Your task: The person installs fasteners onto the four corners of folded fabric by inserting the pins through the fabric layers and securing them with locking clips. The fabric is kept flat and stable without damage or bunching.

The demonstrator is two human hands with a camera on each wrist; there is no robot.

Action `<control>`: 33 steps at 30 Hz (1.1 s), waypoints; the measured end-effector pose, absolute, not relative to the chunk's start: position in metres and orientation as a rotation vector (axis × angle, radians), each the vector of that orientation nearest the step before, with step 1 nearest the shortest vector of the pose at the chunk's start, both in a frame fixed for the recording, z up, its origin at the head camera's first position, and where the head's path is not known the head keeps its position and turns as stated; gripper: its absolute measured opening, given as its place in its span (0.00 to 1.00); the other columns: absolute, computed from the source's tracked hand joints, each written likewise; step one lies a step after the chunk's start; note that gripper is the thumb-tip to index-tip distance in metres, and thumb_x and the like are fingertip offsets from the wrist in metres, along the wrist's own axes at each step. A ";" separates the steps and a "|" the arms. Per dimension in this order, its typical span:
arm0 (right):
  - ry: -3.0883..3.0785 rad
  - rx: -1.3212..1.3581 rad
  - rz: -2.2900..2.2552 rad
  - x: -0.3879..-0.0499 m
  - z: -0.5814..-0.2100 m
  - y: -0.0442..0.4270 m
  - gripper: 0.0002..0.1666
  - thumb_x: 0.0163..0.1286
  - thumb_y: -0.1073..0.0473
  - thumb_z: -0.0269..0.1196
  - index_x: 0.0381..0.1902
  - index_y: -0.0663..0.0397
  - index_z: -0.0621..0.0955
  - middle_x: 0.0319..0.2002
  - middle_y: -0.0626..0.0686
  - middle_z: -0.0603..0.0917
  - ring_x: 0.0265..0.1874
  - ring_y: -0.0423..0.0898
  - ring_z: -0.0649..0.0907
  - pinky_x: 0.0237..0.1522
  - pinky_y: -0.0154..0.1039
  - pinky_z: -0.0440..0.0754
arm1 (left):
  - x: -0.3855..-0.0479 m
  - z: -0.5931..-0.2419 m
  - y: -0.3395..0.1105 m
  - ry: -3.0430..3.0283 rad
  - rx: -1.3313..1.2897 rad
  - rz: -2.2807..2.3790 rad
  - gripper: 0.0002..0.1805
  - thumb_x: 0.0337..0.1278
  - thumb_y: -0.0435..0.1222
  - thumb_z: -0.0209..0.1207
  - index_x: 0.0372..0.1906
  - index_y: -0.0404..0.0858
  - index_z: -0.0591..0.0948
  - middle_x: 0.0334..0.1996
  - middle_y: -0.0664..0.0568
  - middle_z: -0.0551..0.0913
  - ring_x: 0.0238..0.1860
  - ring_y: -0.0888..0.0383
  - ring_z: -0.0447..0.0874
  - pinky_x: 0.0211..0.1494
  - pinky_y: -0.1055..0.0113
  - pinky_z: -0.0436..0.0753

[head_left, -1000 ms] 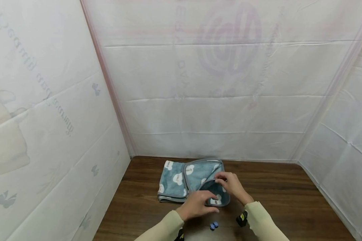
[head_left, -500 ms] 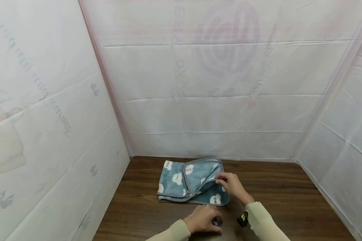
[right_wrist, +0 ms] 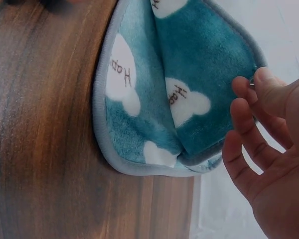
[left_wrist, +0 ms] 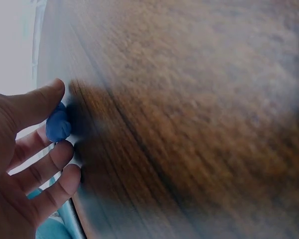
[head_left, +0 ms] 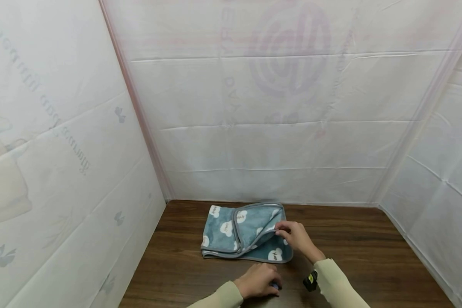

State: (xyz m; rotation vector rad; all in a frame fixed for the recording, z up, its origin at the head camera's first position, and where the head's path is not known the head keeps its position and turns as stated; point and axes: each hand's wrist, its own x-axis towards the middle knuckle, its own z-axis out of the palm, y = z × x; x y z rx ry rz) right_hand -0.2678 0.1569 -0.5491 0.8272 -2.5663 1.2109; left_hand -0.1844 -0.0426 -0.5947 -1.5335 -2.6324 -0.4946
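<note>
**Left hand (head_left: 258, 280) pinches a blue piece (left_wrist: 58, 124); right hand (head_left: 297, 237) grips the cloth (head_left: 223, 235)**

The blue piece sits between the left thumb (left_wrist: 42, 102) and the nearest of the left fingers (left_wrist: 62, 154), close to the thumb's tip. Whether it is one lump or two together cannot be told, nor whether it touches the counter (head_left: 350, 252). The next two fingers bend toward the wood, slightly apart from each other. This hand is low, just in front of the cloth's near edge.

The cloth lies folded toward the back of the counter, blue-green with white patches and grey trim. The right thumb (right_wrist: 266, 84) and forefinger, narrowed together, hold the trim of its upper layer at the right side. That layer is raised off the one below, leaving a gap facing the near side. The other right fingers curve beside the edge. White sheets (head_left: 231, 149) stand behind and at both sides.
</note>
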 end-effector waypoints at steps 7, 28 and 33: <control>-2.597 0.799 1.210 -0.268 -0.550 0.155 0.05 0.69 0.65 0.69 0.39 0.50 0.88 0.31 0.42 0.86 0.26 0.34 0.79 0.27 0.33 0.80 | -0.184 -0.598 -0.042 -2.634 -1.521 -0.473 0.06 0.56 0.45 0.75 0.36 0.51 0.91 0.29 0.66 0.80 0.28 0.79 0.73 0.30 0.87 0.69; -2.527 0.839 1.166 -0.270 -0.555 0.152 0.05 0.69 0.66 0.69 0.36 0.50 0.87 0.32 0.43 0.87 0.28 0.36 0.82 0.28 0.34 0.81 | -0.209 -0.555 -0.059 -2.314 -1.121 -0.964 0.06 0.66 0.28 0.65 0.44 0.37 0.89 0.43 0.51 0.82 0.41 0.62 0.83 0.47 0.79 0.80; -2.557 0.820 1.170 -0.269 -0.554 0.152 0.02 0.69 0.63 0.70 0.37 0.50 0.87 0.32 0.42 0.87 0.28 0.34 0.82 0.28 0.34 0.82 | -0.217 -0.547 -0.069 -2.239 -1.031 -1.133 0.11 0.63 0.24 0.65 0.49 0.33 0.87 0.45 0.47 0.82 0.37 0.61 0.84 0.41 0.74 0.84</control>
